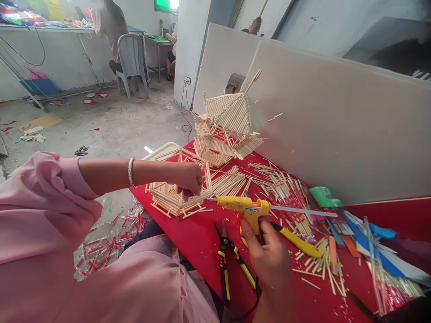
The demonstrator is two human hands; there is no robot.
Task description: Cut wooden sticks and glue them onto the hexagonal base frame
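Note:
My right hand (269, 255) grips a yellow hot glue gun (247, 208), its nozzle pointing left and a long clear glue stick (303, 210) jutting from its back. My left hand (188, 178) is closed, fingers curled down over the right part of a hexagonal frame of wooden sticks (175, 190); what is pinched in them is hidden. The nozzle tip is close to the frame's right edge. Under the glue gun lie black-and-yellow cutting pliers (226, 251), jaws apart. A yellow-handled utility knife (298, 240) rests just right of my right hand.
Behind the frame stands a pagoda-like stick model (232, 116) with sticks poking out. Loose sticks (230, 181), plastic-wrapped bundles (292, 202) and a green packet (325, 197) cover the red table (198, 251). White boards (330, 121) rise behind. Red-and-clear wrappers (107, 242) litter the floor. People sit farther back.

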